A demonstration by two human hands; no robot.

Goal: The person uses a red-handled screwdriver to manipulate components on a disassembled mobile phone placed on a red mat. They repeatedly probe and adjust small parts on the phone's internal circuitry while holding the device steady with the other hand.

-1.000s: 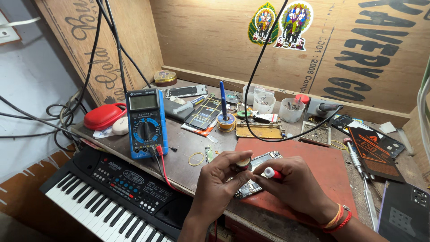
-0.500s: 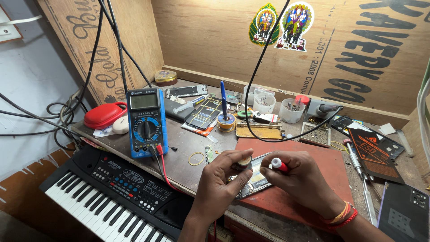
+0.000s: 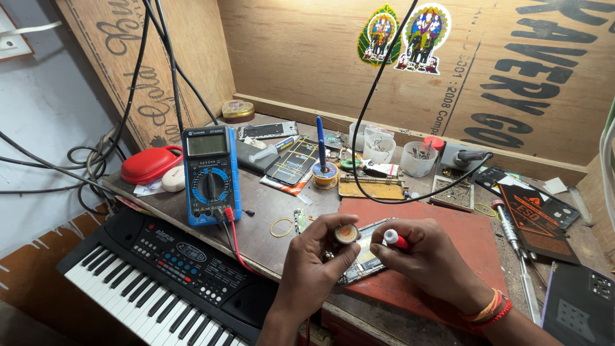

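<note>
Since a moment ago the right hand (image 3: 429,263) has lifted its red-and-white screwdriver (image 3: 395,239) slightly off the opened phone (image 3: 365,256), its white cap now poking up between thumb and forefinger. Fingers are pinched narrowly around the handle; the tip is hidden. Just beside it, the left hand (image 3: 317,263) grips a small round tin (image 3: 347,233), its orange-brown contents facing up, held above the phone's near end. Below both hands the phone lies on a red mat (image 3: 448,237). Leftward sits a black keyboard (image 3: 166,275); beyond it a blue multimeter (image 3: 210,174) stands tilted.
</note>
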